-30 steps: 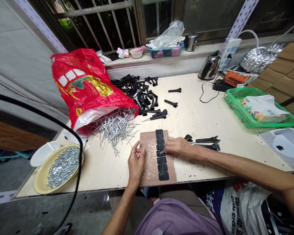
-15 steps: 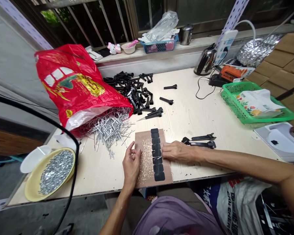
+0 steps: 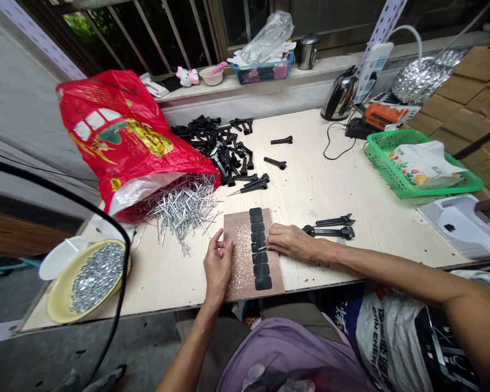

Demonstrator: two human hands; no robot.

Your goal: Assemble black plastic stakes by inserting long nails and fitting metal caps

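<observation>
A thin brown wooden board (image 3: pixel 237 272) lies at the table's front edge, speckled with pale flecks. Down it runs a column of black rounded-square pads (image 3: pixel 263 282). My left hand (image 3: pixel 218 265) rests over the board's left edge, fingers loosely curled and thumb apart from them, nothing visible between. From the right, my right hand (image 3: pixel 291 242) reaches the pads with fingertips pinched together. A small silver pin (image 3: pixel 262 249) sticks out at those fingertips, over a middle pad. Just right of that hand lie black plastic clip-like pieces (image 3: pixel 334 232).
A red bag (image 3: pixel 122 125) spills long metal pins (image 3: pixel 183 207). Behind lies a heap of black plastic parts (image 3: pixel 228 152). A yellow bowl (image 3: pixel 55 305) of small metal pieces stands left, near a black cable (image 3: pixel 124 272). Green basket (image 3: pixel 408 188) and kettle (image 3: pixel 340 95) stand right.
The whole view has shifted slightly, moving the table and board up in the picture. Both hands keep nearly the same places at the board, the right fingertips still at the pin.
</observation>
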